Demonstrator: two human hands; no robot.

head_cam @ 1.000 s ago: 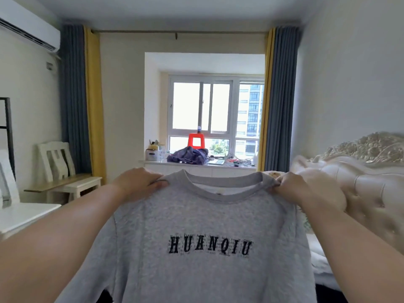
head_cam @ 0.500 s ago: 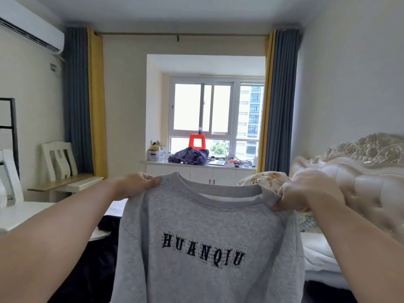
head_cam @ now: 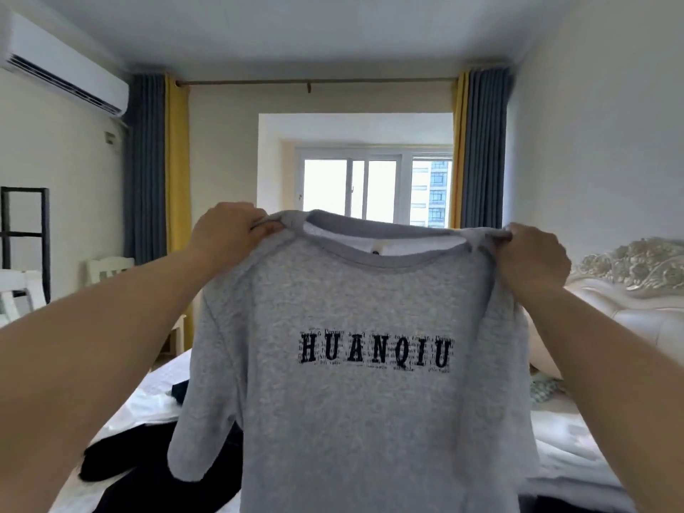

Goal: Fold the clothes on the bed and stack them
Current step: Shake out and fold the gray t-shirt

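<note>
both hands, left hand (head_cam: 225,235) and right hand (head_cam: 531,255), grip the grey sweatshirt (head_cam: 355,364) shoulders with curled fingers above the bed (head_cam: 148,398).

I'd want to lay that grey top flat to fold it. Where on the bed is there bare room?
Bare white sheet shows left of the top, above the dark clothes, and more on the right toward the headboard. The lower left is crowded with dark clothes. The top hides the middle.

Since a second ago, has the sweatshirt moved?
Yes. The sweatshirt has gone up: its collar now covers the lower window, where earlier it hung below the sill. Both hands grip its shoulders.
</note>
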